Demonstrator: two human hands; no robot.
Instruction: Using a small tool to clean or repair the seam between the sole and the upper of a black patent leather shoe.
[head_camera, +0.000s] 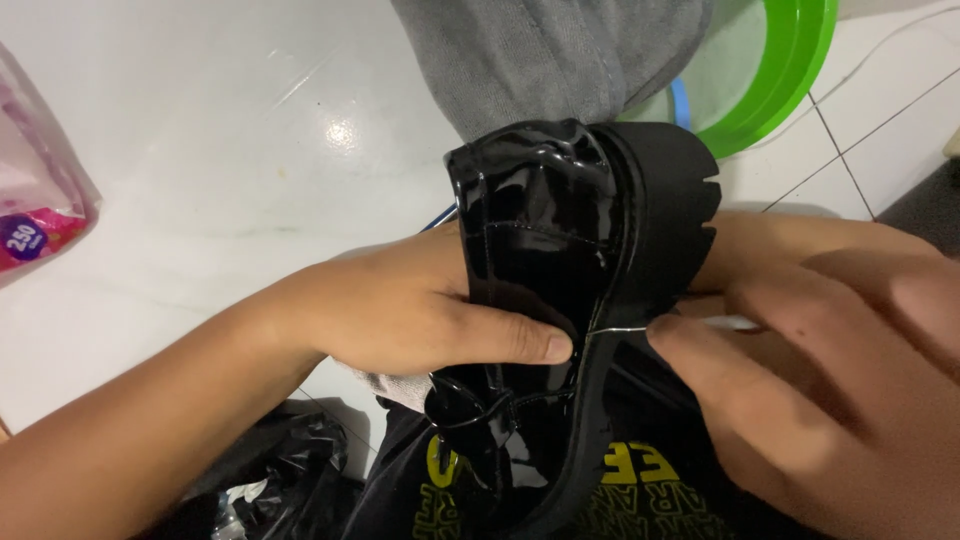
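A glossy black patent shoe (540, 230) with a thick ridged black sole (672, 190) is held on its side in front of me. My left hand (420, 310) grips its upper, thumb pressed near the seam between upper and sole. My right hand (800, 350) pinches a thin metal needle (615, 333) that pokes into that seam, fingertips right beside the sole's edge. The far part of the needle is hidden under my fingers.
A green plastic basin (790, 70) sits at the top right on the white tiled floor (200, 150). A grey-trousered leg (540, 50) lies above the shoe. A pink packet (40, 200) is at the left edge, a black plastic bag (280, 470) at the bottom.
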